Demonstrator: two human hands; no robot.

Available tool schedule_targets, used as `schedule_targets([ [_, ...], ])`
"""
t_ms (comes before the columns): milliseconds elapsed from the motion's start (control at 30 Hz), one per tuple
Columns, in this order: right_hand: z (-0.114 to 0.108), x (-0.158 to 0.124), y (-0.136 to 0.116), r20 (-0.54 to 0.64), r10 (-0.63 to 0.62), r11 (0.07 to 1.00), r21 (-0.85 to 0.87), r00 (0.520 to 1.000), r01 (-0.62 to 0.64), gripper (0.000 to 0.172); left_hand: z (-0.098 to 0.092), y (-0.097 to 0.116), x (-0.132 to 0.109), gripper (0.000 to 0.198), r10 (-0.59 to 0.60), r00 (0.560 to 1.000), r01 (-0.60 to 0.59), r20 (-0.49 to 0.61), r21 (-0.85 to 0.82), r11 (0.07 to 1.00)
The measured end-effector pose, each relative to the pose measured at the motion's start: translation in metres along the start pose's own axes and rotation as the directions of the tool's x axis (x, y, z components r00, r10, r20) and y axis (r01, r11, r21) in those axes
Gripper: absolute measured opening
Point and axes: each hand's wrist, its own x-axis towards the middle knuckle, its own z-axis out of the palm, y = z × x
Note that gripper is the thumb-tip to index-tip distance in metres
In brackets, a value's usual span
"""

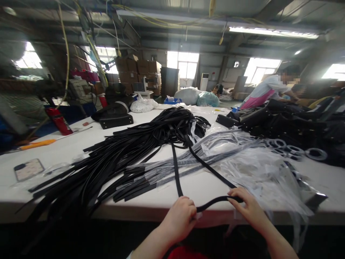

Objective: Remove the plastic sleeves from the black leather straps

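Black flat strap (212,203) arcs between the left hand (181,217), clenched around it, and the right hand (246,205) (pinching it thumb-to-fingertip), at the near edge of the white table (153,200).

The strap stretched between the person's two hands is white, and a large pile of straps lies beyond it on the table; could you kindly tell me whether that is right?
Not quite: the head view shows that the strap between the left hand and right hand is black, not white. The large pile of straps does lie beyond it on the table.
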Motion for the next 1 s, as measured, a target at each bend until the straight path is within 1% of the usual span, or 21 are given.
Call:
schedule_targets([
  [100,0.000,-0.004,0.000,0.140,0.018,1.000,-0.020,0.990,-0.016,0.029,-0.012,-0.013,-0.001,0.015,-0.084,0.996,0.084,-0.036,0.010,0.996],
  [167,-0.005,-0.007,0.001,0.163,0.041,0.999,-0.032,0.986,-0.037,0.030,-0.026,-0.022,-0.003,0.014,-0.157,0.986,0.157,-0.059,-0.009,0.988],
  [200,-0.009,-0.007,0.002,0.089,0.047,0.998,-0.047,0.995,-0.043,0.032,-0.033,-0.026,-0.003,0.014,-0.195,0.978,0.193,-0.072,-0.025,0.981],
  [233,-0.013,-0.007,0.001,-0.062,0.049,0.996,-0.075,0.997,-0.054,0.035,-0.041,-0.027,-0.003,0.015,-0.228,0.970,0.224,-0.085,-0.044,0.973],
  [300,-0.017,-0.005,-0.007,-0.415,0.044,0.989,-0.110,0.909,-0.098,0.039,-0.053,-0.022,0.001,0.016,-0.278,0.953,0.269,-0.120,-0.084,0.959],
  [333,-0.016,-0.005,-0.015,-0.487,0.054,0.990,-0.087,0.872,-0.110,0.040,-0.057,-0.016,0.004,0.016,-0.292,0.946,0.279,-0.140,-0.106,0.954],
  [367,-0.012,-0.007,-0.027,-0.452,0.082,0.994,-0.032,0.888,-0.108,0.041,-0.058,-0.008,0.007,0.016,-0.295,0.943,0.276,-0.155,-0.131,0.952],
  [400,-0.006,-0.009,-0.040,-0.315,0.117,0.993,0.053,0.942,-0.106,0.042,-0.057,0.002,0.011,0.016,-0.280,0.947,0.256,-0.157,-0.161,0.953],
  [433,0.003,-0.013,-0.055,-0.098,0.134,0.981,0.157,0.986,-0.118,0.042,-0.054,0.013,0.014,0.016,-0.241,0.961,0.211,-0.138,-0.201,0.957],
  [467,0.013,-0.017,-0.069,0.128,0.125,0.953,0.260,0.984,-0.154,0.044,-0.050,0.023,0.016,0.016,-0.173,0.980,0.143,-0.101,-0.250,0.958],
  [500,0.022,-0.021,-0.081,0.302,0.102,0.915,0.345,0.948,-0.208,0.046,-0.044,0.033,0.017,0.018,-0.087,0.995,0.066,-0.057,-0.301,0.951],
  [567,0.032,-0.022,-0.093,0.459,0.059,0.827,0.475,0.887,-0.301,0.049,-0.033,0.047,0.015,0.022,0.071,0.997,-0.059,0.018,-0.375,0.925],
  [633,0.023,-0.011,-0.087,0.383,0.112,0.713,0.612,0.917,-0.343,0.045,-0.026,0.052,0.010,0.025,0.125,0.991,-0.091,0.058,-0.403,0.911],
  [667,0.011,0.000,-0.078,0.258,0.202,0.637,0.699,0.945,-0.327,0.042,-0.025,0.051,0.006,0.025,0.108,0.992,-0.073,0.064,-0.404,0.912],
  [700,-0.004,0.014,-0.067,0.104,0.330,0.552,0.785,0.938,-0.282,0.042,-0.025,0.049,0.003,0.025,0.079,0.995,-0.046,0.065,-0.406,0.913],
  [767,-0.035,0.041,-0.045,-0.167,0.570,0.376,0.924,0.804,-0.074,0.042,-0.028,0.045,-0.002,0.023,0.019,0.998,0.009,0.062,-0.426,0.904],
  [833,-0.049,0.057,-0.034,-0.220,0.673,0.268,0.962,0.706,0.045,0.044,-0.029,0.041,-0.002,0.021,-0.042,0.998,0.057,0.042,-0.442,0.895],
  [867,-0.046,0.058,-0.036,-0.239,0.679,0.268,0.961,0.694,0.070,0.043,-0.029,0.040,0.000,0.021,-0.067,0.997,0.074,0.031,-0.452,0.889],
  [900,-0.036,0.054,-0.043,-0.235,0.647,0.291,0.955,0.726,0.050,0.038,-0.028,0.040,0.001,0.022,-0.087,0.996,0.088,0.023,-0.464,0.881],
  [933,-0.020,0.046,-0.053,-0.198,0.580,0.336,0.942,0.791,-0.011,0.033,-0.026,0.040,0.004,0.023,-0.104,0.994,0.100,0.017,-0.475,0.874],
  [1000,0.014,0.026,-0.076,0.039,0.387,0.460,0.858,0.921,-0.230,0.035,-0.021,0.039,0.008,0.025,-0.118,0.993,0.107,0.012,-0.505,0.856],
])
